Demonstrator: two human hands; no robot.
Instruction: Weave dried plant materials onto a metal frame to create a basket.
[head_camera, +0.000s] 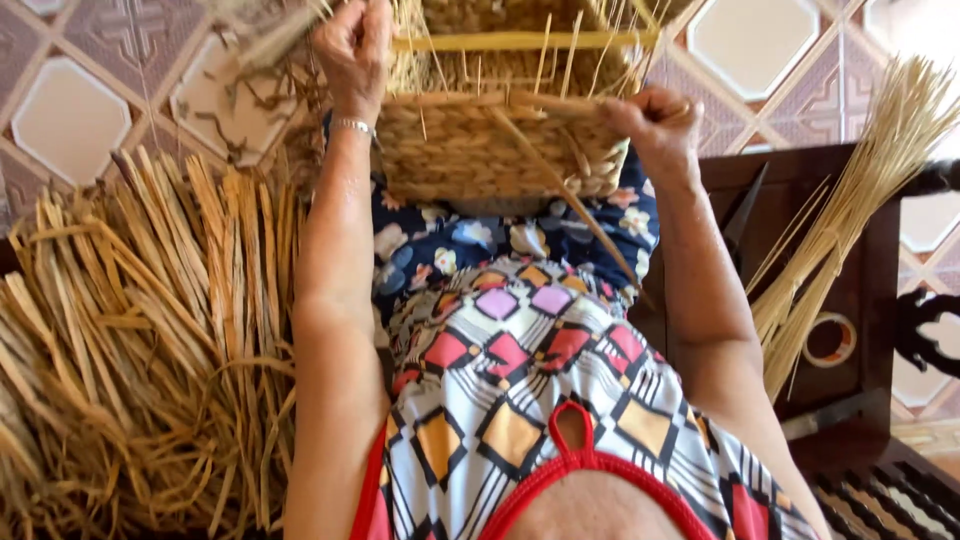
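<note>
Hands (352, 50) (655, 125) (arms outstretched) grip woven basket (495, 150) at both edges.

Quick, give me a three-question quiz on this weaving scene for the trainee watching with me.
1. True or false: the woven basket rests on the person's lap.
2. Which hand wears a silver bracelet? A) left hand B) right hand
3. Fill in: the big pile of dried straw lies on the person's ____ side.

Key
1. True; it sits on the lap between both hands.
2. A; the bracelet is on the left wrist.
3. Left; a thinner bundle of stalks leans over the dark wooden chair on the right.
</note>
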